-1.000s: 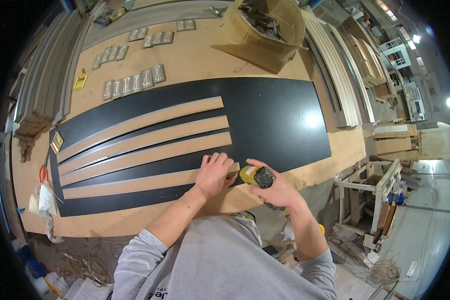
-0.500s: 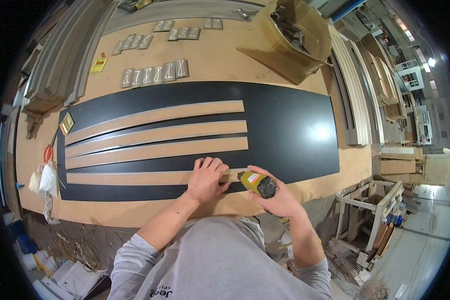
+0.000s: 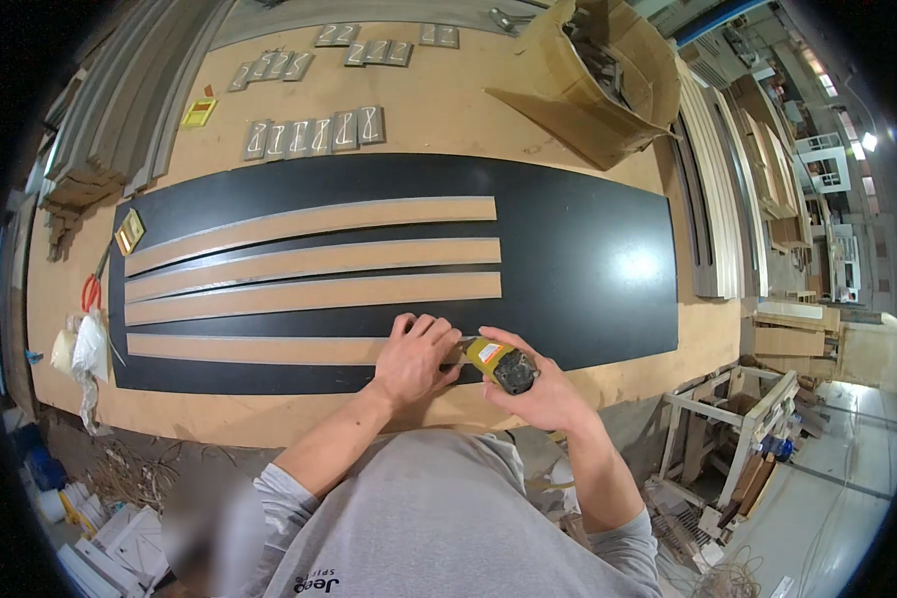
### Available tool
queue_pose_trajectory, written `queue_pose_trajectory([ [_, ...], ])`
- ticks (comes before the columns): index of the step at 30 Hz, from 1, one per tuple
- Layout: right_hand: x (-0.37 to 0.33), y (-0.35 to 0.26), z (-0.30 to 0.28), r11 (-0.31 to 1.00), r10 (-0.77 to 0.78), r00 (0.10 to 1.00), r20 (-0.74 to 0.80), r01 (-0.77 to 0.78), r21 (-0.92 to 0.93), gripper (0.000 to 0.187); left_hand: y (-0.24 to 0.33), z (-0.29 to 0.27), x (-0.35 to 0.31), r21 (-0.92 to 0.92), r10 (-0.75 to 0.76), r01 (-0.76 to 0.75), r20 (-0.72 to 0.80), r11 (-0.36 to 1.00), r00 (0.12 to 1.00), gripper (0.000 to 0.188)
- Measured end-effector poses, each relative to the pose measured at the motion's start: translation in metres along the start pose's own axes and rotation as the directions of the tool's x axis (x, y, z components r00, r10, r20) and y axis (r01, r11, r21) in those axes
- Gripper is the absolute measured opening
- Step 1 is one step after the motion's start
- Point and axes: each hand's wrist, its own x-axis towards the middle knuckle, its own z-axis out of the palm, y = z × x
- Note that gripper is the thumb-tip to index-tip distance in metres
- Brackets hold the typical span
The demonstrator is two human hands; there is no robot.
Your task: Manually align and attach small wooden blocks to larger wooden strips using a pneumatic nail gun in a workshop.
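Close to the black panel's front edge, my left hand [image 3: 419,357] grips the right end of the nearest wooden strip [image 3: 259,349], its fingers bent and pressed together. My right hand [image 3: 543,399] is closed around a yellow-green power drill [image 3: 501,365]. The drill's nose points left, right beside my left fingers; its tip and the strip's end are mostly hidden there. Beyond my hands, three more tan strips with grey edges [image 3: 369,288] lie lengthwise on the black panel [image 3: 588,259].
Several small grey blocks [image 3: 319,135] lie in rows on the tan worktable [image 3: 429,100]. A cardboard box [image 3: 608,130] stands at the far right. At left are stacked boards [image 3: 120,120], red-handled scissors [image 3: 91,293] and a white plastic bag [image 3: 92,349]. A wooden frame [image 3: 728,419] stands right of the table.
My right hand and the drill have shifted slightly left, closer to my left fingers. My left hand stays at the strip's end. The whole view has moved a little.
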Motion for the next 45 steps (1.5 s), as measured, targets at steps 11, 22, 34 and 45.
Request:
queue_pose_trajectory([
  [11,-0.002,0.0,0.003,0.996,-0.081,0.993,-0.08,0.078,-0.039,0.071,-0.001,0.003,-0.001,0.011,0.02,-0.02,-0.024,1.0,0.999,0.05],
  [22,-0.009,0.015,0.004,0.998,0.062,0.998,0.0,-0.062,0.012,0.076,0.0,0.001,0.0,0.023,0.019,-0.019,-0.012,1.0,1.0,0.048],
  [34,-0.011,0.005,-0.015,0.99,-0.09,0.974,-0.207,0.11,0.089,0.082,0.002,-0.001,-0.004,0.04,-0.013,0.014,-0.026,0.999,1.0,0.055],
  [45,0.049,0.053,-0.025,0.807,-0.475,0.711,-0.518,0.118,-0.579,0.065,-0.001,-0.018,-0.014,0.066,-0.219,0.222,-0.059,0.973,0.974,0.064],
])
